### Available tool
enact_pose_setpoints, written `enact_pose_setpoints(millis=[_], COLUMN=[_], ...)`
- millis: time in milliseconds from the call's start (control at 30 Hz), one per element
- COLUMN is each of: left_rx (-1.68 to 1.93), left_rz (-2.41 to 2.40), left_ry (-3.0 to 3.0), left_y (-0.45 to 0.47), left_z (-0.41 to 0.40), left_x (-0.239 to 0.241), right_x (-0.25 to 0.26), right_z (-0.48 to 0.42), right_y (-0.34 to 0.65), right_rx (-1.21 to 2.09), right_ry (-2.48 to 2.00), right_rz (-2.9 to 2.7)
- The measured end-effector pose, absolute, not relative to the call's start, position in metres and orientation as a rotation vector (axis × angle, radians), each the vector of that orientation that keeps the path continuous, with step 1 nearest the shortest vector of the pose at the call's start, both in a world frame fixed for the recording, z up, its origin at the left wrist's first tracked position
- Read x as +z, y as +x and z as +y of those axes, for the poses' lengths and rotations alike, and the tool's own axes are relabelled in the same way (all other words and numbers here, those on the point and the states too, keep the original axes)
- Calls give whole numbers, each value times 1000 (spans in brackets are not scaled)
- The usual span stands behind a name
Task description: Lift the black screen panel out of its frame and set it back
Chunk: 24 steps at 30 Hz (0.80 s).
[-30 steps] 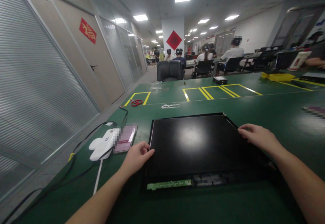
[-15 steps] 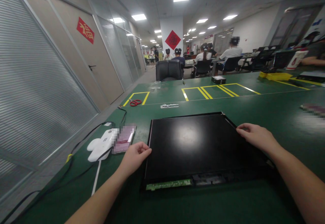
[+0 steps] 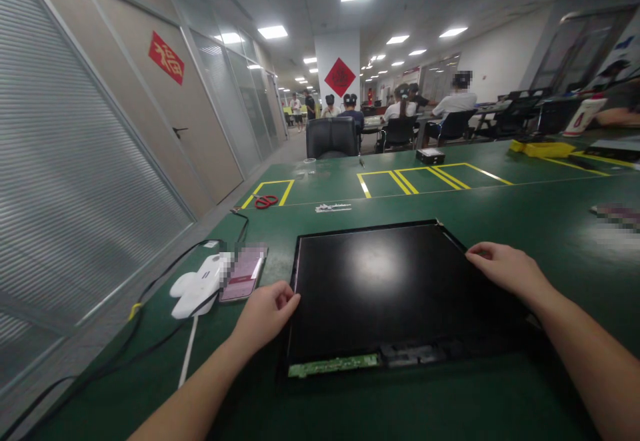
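A black LCD screen panel (image 3: 390,294) lies in front of me on the green table (image 3: 400,401), its glossy face up and reflecting a ceiling light. Along its near edge runs a strip of green circuit board (image 3: 334,365). My left hand (image 3: 270,307) pinches the panel's left edge between thumb and curled fingers. On the far right side, my right hand (image 3: 503,269) grips the opposite edge in the same way, fingers bent and thumb on the rim. The fingertips under the edges are hidden.
Left of the panel are a phone (image 3: 244,273), a white device (image 3: 203,287) and black cables (image 3: 145,354). Farther back lie red-handled scissors (image 3: 267,201), white scraps (image 3: 333,207), a small black box (image 3: 430,156) and a yellow tray (image 3: 543,149). Several people sit beyond the table.
The panel's upper layer sits very slightly farther right within its dark frame, and my left hand has shifted a touch right with it. My right hand keeps its hold on the edge.
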<state>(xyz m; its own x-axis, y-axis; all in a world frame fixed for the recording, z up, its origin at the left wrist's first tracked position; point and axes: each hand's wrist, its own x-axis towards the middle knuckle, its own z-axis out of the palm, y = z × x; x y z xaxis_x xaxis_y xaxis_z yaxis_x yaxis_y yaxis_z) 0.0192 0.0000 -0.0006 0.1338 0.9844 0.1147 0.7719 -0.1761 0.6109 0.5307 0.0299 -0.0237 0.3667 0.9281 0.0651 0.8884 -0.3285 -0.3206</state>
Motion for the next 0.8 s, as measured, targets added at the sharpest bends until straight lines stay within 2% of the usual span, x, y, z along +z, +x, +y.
enact_pose_setpoints(millis=[167,200,400,533,800], left_rx=[1154,1141,575,483,186], left_rz=[1935,1919,1690,1609,1044], left_ry=[2059,2065,2191,2238,2411], left_y=[5,4,20,25,20], left_z=[-5,-4,-4,-7,-15], left_x=[23,23,3,3,15], right_x=[-17,-16,-15,-17,-14], right_z=[27,27,24,24,24], right_y=[526,525,520,522,520], right_rx=[291,278,192,177,179], right_ry=[-2363,-2371,-2389,-2380,-2391], right_rz=[-1581,-1579,-1589,-1612,-1627])
